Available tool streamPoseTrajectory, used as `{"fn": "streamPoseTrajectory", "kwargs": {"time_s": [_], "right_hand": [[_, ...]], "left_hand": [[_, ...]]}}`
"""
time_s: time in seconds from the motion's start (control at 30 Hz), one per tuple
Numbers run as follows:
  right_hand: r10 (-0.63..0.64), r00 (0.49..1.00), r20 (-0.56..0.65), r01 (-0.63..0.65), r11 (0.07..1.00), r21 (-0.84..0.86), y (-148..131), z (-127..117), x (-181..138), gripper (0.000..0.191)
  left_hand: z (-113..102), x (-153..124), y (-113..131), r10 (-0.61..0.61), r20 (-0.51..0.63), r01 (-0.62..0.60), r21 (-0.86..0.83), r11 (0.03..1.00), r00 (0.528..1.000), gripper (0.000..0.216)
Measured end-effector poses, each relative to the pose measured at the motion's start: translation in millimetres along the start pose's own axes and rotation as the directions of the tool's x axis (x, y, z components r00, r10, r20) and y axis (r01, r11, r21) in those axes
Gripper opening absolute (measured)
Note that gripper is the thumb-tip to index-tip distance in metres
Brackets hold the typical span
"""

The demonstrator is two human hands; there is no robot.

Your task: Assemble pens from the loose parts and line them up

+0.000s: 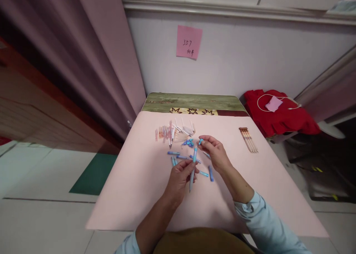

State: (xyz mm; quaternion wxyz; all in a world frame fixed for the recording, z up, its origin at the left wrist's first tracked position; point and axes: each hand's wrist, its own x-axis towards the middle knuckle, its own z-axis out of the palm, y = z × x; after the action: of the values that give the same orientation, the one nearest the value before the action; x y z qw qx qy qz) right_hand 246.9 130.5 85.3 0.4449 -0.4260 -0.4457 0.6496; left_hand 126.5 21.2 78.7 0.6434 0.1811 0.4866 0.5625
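Note:
My left hand (182,176) is closed round a blue pen (194,158), held upright with its grey tip pointing down toward me. Just above the pen's top end, my right hand (215,150) pinches a small bright-blue piece (200,141), which looks like a pen cap top. Behind the hands lies a small heap of blue pieces (188,142) of similar look. Around the left hand are scattered blue pen barrels, among them a dark blue one (210,173) and a light blue one (204,173). My left fingers hide part of the pen.
Clear pink-tinted tubes (165,132) and white pen refills (182,130) lie at the table's back. A row of finished-looking pens with brown tops (248,139) rests on the right. Beyond the pink table cover (133,194) stands a red cloth-covered seat (278,116).

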Motion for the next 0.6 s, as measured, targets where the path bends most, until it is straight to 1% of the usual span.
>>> {"fn": "streamPoseTrajectory", "kwargs": {"time_s": [0.1, 0.2, 0.43, 0.6], "right_hand": [[0.062, 0.998, -0.009, -0.061, 0.994, 0.092, -2.9, -0.6, -4.3, 0.032], [0.083, 0.997, 0.001, -0.082, 0.991, 0.109, -5.0, -1.6, -8.1, 0.032], [0.064, 0.997, 0.045, -0.068, 0.994, 0.091, -7.6, -4.0, -14.6, 0.032], [0.032, 0.998, 0.061, -0.032, 0.999, -0.008, -9.1, -6.4, -17.2, 0.032]], "left_hand": [[2.4, -2.6, 1.2, -0.005, 0.016, 0.004, 0.021, 1.000, 1.000, 0.031], [3.5, -4.6, 2.3, -0.003, 0.022, 0.002, 0.030, 1.000, 1.000, 0.032], [9.0, -7.3, 3.5, -0.013, 0.017, 0.013, 0.036, 0.999, 1.000, 0.034], [9.2, -7.3, 2.3, -0.019, 0.021, 0.019, 0.026, 0.999, 1.000, 0.035]]}}
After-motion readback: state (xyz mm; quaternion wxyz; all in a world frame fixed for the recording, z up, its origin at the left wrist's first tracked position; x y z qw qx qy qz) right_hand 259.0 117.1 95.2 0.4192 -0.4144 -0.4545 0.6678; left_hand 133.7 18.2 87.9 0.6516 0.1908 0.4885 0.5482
